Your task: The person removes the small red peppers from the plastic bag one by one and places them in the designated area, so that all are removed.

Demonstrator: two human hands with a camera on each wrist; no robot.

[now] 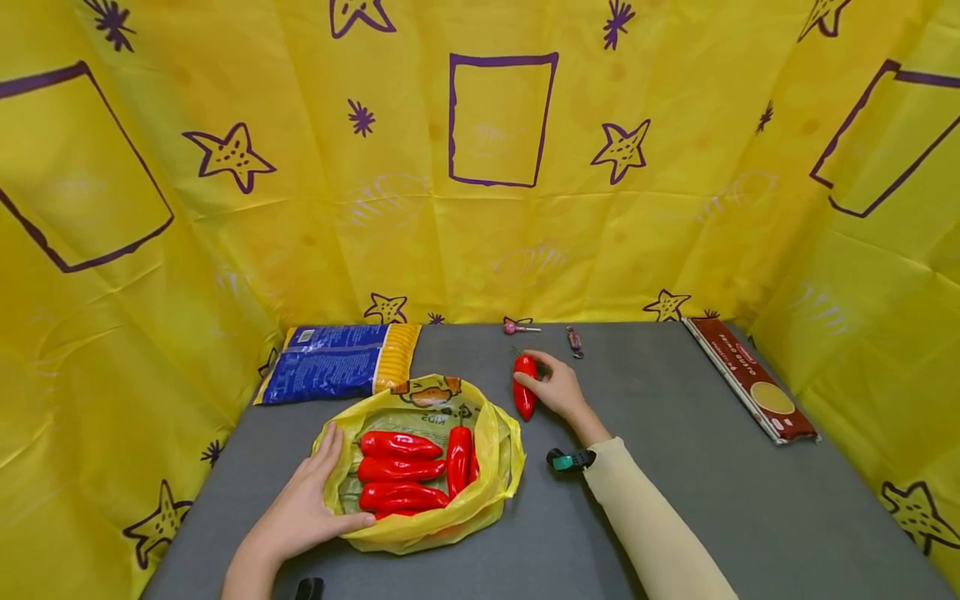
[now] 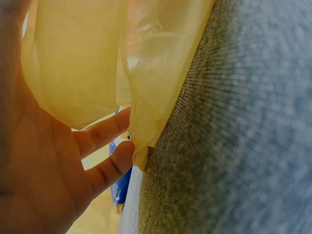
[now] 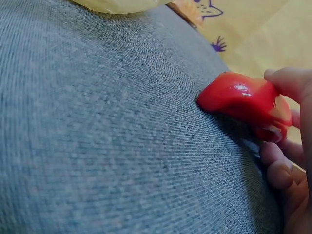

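In the head view a yellow plastic bag (image 1: 427, 533) stands with its mouth spread wide, several red peppers (image 1: 401, 469) lying inside. My left hand (image 1: 303, 500) rests against the bag's left side, thumb and fingers spread along the rim. The left wrist view shows its fairly straight fingers touching the yellow plastic (image 2: 161, 63) from outside. To the right of the bag, my right hand (image 1: 555, 383) pinches another red pepper (image 1: 524, 387) between thumb and fingers, its stem pointing away. In the right wrist view this pepper (image 3: 239, 95) is at or just above the grey cloth.
A blue and yellow packet (image 1: 330, 362) lies behind the bag at the left. Farther back are a lollipop (image 1: 513, 328) and a wrapped candy (image 1: 574, 342). A brown spaghetti pack (image 1: 750, 379) lies at the right. Yellow patterned cloth (image 1: 495, 242) encloses the grey table.
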